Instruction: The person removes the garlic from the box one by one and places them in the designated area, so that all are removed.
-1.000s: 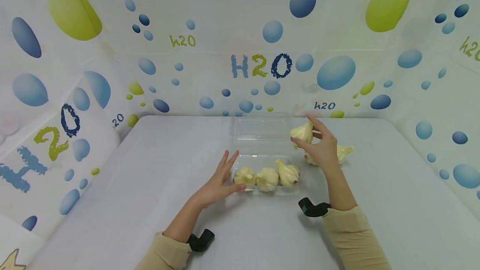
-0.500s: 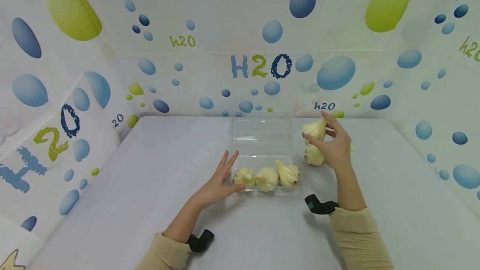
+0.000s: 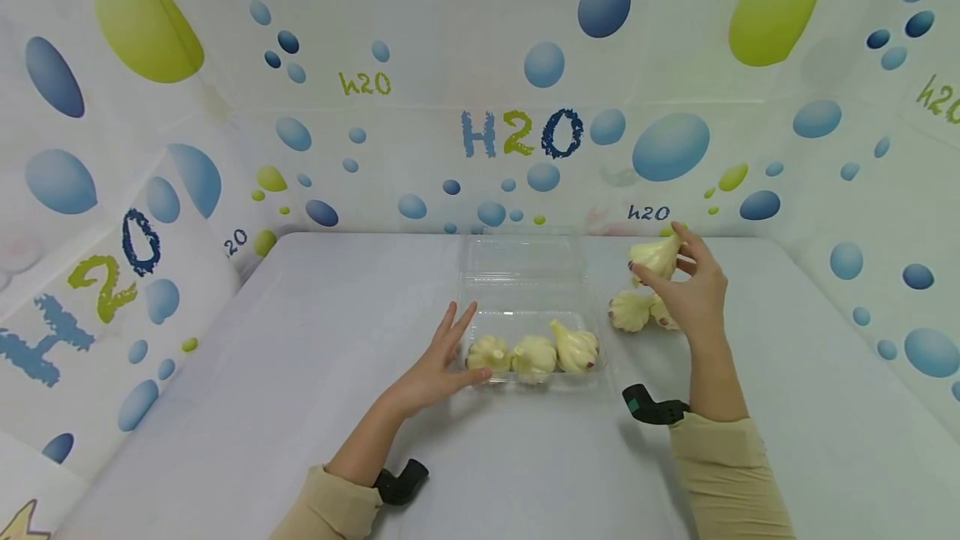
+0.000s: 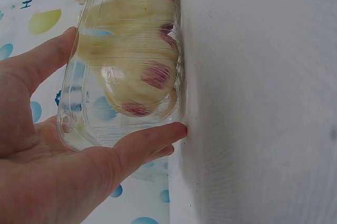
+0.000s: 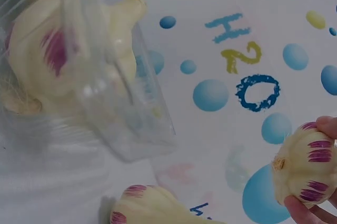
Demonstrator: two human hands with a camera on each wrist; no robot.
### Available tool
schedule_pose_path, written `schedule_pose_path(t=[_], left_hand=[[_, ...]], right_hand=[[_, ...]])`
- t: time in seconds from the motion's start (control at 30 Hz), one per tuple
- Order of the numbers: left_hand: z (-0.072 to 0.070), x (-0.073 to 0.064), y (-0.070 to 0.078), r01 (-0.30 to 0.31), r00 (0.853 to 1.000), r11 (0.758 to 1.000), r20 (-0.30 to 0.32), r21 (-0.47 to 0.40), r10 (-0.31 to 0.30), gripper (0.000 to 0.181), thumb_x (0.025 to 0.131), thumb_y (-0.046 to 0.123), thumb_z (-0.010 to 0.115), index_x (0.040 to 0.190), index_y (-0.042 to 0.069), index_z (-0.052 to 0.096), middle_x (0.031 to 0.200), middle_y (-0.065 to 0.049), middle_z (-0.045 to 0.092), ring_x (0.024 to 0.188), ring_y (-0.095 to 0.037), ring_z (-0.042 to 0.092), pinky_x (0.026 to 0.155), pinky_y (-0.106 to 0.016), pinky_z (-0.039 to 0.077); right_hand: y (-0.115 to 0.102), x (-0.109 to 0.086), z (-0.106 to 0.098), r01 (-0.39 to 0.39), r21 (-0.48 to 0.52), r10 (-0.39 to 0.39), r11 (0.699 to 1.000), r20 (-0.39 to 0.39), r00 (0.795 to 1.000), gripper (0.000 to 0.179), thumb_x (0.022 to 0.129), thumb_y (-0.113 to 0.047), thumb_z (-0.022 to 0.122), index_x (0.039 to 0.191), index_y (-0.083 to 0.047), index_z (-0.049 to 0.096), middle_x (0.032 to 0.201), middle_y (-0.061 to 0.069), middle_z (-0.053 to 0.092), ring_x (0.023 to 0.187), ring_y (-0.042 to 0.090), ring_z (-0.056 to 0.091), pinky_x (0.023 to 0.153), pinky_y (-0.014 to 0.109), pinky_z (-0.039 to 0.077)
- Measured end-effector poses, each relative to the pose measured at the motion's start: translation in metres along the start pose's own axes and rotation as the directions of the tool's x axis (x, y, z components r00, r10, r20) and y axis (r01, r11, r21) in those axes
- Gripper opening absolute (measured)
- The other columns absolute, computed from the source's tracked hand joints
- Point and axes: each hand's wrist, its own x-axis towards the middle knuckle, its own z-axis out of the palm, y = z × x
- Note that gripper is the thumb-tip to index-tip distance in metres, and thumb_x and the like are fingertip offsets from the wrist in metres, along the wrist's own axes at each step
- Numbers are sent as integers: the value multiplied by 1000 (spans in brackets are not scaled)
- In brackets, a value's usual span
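My right hand (image 3: 697, 294) pinches a garlic bulb (image 3: 654, 258) between thumb and fingertips, raised above the table at the right. In the right wrist view the bulb (image 5: 308, 163) shows purple streaks and its root end. Just in front of and below it, two more garlic bulbs (image 3: 628, 311) lie on the table, one partly hidden by the hand. A clear plastic container (image 3: 498, 322) sits in the middle, with three garlic bulbs (image 3: 535, 357) in a row along its front. My left hand (image 3: 435, 369) touches the container's left end, fingers straight and spread; its thumb lies along the front.
The container's clear lid (image 3: 521, 258) lies folded back behind it. A white table (image 3: 337, 315) spreads to both sides. Behind stands a backdrop (image 3: 420, 165) printed with blue and green drops. A black wrist camera (image 3: 652, 407) is strapped on each forearm.
My right hand has carried the garlic bulb to the right, from beside the lid to over the bulbs on the table. The left hand and the container stay put.
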Motion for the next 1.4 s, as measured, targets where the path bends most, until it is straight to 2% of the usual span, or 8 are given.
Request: schedule_pose_path(t=[0.3,0.47,0.6,0.77,1.07,1.23,1.4], left_hand=[[0,1,0,3,1000,1000,2,5,-3,89,83,25,69,147,35,8,151,-7,-17,132,-44,16,104,-55,20],[1,0,2,0,1000,1000,-3,24,0,88,83,23,68,147,33,8,151,-8,-16,132,-43,18,105,-52,21],[1,-5,14,8,1000,1000,0,16,-8,88,84,17,67,148,26,7,150,-12,-16,132,-44,17,105,-53,20],[0,-10,30,12,1000,1000,11,-6,-12,87,84,11,66,148,17,8,149,-17,-17,131,-47,16,105,-54,19],[1,0,3,-7,1000,1000,-3,22,7,88,83,23,68,148,31,9,151,-10,-16,132,-45,18,104,-54,21],[1,0,0,-2,1000,1000,-4,12,2,89,83,26,69,147,36,8,151,-7,-17,132,-43,17,105,-52,20],[1,0,2,4,1000,1000,3,11,-4,88,83,25,68,147,35,8,151,-6,-17,133,-42,17,106,-52,20]], right_hand=[[5,4,-14,-56,-1,56,998,-65,996,70,75,-19,76,137,-23,44,124,10,51,106,27,51,71,12,43],[9,6,-20,-77,-5,77,997,-88,993,70,75,-20,76,137,-25,43,126,9,49,107,27,51,84,24,46],[10,7,-25,-98,-6,97,995,-105,990,70,76,-20,75,138,-25,42,128,8,48,109,28,50,90,31,45],[14,8,-32,-138,-7,136,990,-137,981,72,75,-20,75,139,-25,41,131,7,46,111,27,48,90,31,45],[24,10,-41,-179,-5,174,984,-202,964,72,76,-21,75,139,-25,40,133,5,44,113,28,47,90,32,46],[31,11,-46,-221,5,216,975,-231,949,71,76,-23,74,138,-26,40,131,8,44,113,27,46,89,29,45],[36,13,-49,-251,11,245,968,-253,936,71,76,-23,74,139,-26,39,132,8,42,115,25,45,90,30,45]])
